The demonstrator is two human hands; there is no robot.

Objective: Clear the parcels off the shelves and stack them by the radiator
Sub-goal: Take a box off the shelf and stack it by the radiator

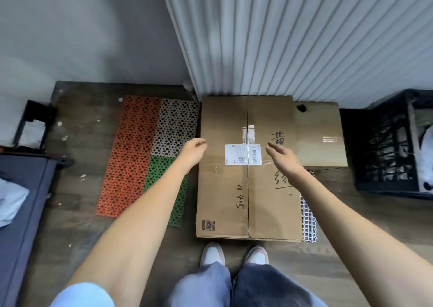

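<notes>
Item, left to right: we hold our left hand (193,150) loose and empty at the near edge of the large box (248,189), our right hand (282,158) likewise slack above its lid. We count that box flat on the floor against the radiator (304,37), a second box (321,138) just beside it. We judge stacking begun; shelves unseen, remainder unknown.

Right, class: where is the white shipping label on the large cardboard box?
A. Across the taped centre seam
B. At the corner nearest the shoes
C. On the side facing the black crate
A: the white shipping label straddles the centre seam on top of the large cardboard box, between both hands.
</notes>
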